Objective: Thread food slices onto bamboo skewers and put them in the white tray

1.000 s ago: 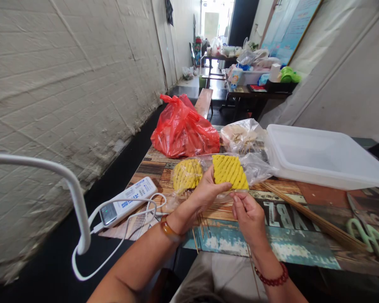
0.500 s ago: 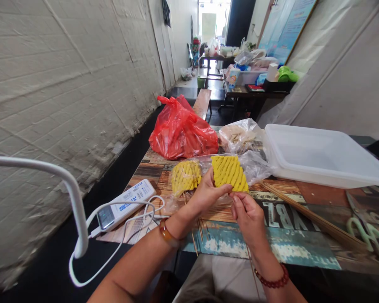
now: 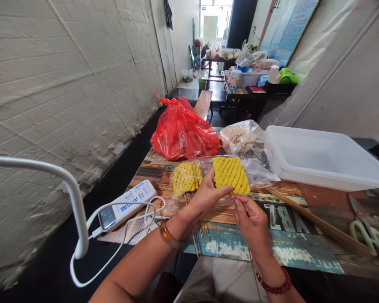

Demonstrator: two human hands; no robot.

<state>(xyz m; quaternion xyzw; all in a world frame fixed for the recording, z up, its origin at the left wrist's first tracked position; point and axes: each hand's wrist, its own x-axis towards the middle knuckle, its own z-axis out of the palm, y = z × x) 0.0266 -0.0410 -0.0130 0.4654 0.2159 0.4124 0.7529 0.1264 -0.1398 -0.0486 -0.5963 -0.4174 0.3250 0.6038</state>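
My left hand grips a flat yellow scored slab, which looks like a food sheet, thumb on its near face. Just under the slab's lower edge, my right hand is pinched on a thin wooden skewer that runs down past my wrist. Its upper tip is hidden at the slab's edge. More yellow pieces lie in a clear plastic bag to the left, with several skewers sticking out toward me.
A red plastic bag stands behind, beside a clear bag of pale pieces. To the right are a white plastic tub, a bundle of skewers and scissors. A white power bank with a cable lies left.
My right hand has shifted slightly down and right from the slab's lower edge. The left hand still holds the slab; the whole view has moved a little.
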